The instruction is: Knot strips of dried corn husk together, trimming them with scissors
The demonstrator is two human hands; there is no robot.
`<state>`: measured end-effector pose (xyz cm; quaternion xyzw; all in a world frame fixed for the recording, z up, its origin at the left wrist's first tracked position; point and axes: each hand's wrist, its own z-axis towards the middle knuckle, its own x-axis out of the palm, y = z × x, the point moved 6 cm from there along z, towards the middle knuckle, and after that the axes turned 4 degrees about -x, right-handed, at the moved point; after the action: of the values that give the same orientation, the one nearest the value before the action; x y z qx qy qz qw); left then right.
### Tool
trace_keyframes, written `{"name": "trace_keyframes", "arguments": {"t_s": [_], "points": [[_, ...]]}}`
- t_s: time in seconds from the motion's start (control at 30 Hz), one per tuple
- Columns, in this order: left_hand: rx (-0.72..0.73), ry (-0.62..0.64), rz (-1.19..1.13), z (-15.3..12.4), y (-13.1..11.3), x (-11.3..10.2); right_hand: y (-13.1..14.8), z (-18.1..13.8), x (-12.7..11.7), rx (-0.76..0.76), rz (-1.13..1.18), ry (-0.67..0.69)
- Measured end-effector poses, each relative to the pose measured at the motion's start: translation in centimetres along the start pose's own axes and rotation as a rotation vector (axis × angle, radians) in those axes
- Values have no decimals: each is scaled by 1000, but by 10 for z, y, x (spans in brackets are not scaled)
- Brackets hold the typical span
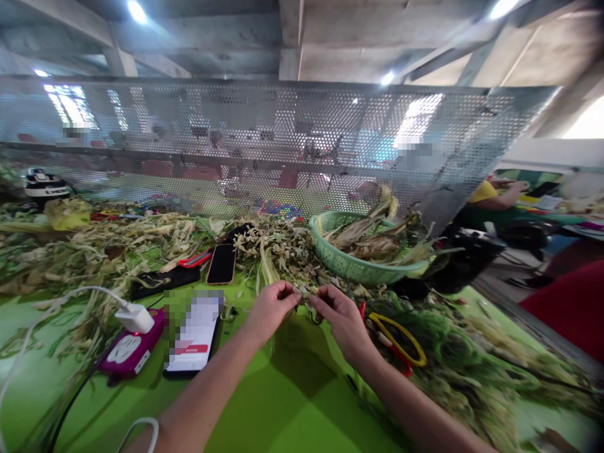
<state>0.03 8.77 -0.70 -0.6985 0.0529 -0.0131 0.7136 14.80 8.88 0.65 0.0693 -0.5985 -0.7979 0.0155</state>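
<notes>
Over the near part of the green table (302,402), my left hand (274,308) and my right hand (342,318) meet almost fingertip to fingertip. Both are closed in a pinch on a small pale husk-like piece (309,294), mostly covered by the fingers, so its exact form is unclear. A dark thin bit shows under the right fingertips. Just beyond the hands lies a heap of small dried, curled husk pieces (283,245). Scissors with yellow and red handles (401,340) rest beside my right wrist.
A green plastic basket (358,267) holds dry corn husks. Left are a lit phone (195,333), a dark phone (221,264), a red cutter (195,258) and a purple power strip (132,346) with cables. Green fibres (453,340) lie right. A perforated metal screen (283,138) stands behind.
</notes>
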Motion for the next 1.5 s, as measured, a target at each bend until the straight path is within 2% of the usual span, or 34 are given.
{"name": "trace_keyframes", "arguments": {"t_s": [0.2,0.43,0.53,0.73,0.93,1.1,1.3,1.5], "points": [[34,0,-59,0,-3,1,-2,-2,3,24,9,47],[-47,57,-123,-3,-4,5,-3,-1,0,36,-5,15],[-36,85,-113,-4,-5,7,-3,-2,-1,30,-4,2],[14,50,-155,-1,-3,5,-5,-3,3,25,16,39],[-38,100,-181,-3,-5,8,-4,-2,1,33,6,21],[3,59,-135,-2,-7,6,-4,-2,3,48,9,31],[40,96,-149,-2,-8,6,1,-4,6,88,59,54],[-37,83,-291,-1,-5,6,5,-4,4,87,91,44]]}}
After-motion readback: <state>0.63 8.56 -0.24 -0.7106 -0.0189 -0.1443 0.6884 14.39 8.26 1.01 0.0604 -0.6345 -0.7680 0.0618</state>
